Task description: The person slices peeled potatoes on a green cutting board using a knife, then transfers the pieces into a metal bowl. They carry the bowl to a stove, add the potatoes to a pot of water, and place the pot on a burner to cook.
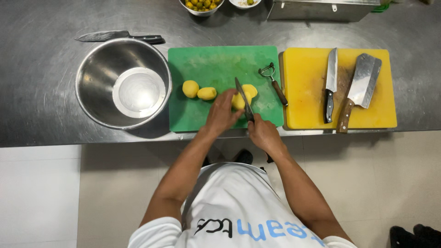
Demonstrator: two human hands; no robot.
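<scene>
While the left hand [222, 111] pins a peeled potato [239, 100] on the green board [216, 64] with fingers bent over it, the right hand [262, 133] is clamped on a knife [243, 97] whose blade lies across that potato. Best to keep fingertips tucked back from the edge. Two more potatoes [198, 90] lie just left of the holding hand, a peeler [273, 82] to its right.

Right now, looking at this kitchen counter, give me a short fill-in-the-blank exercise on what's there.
1. The right hand holds a knife over a peeled potato on the ____ cutting board.
2. The cleaver lies on the ____ cutting board.
3. The peeler has a ____ handle.

Missing words: green; yellow; wooden
</scene>
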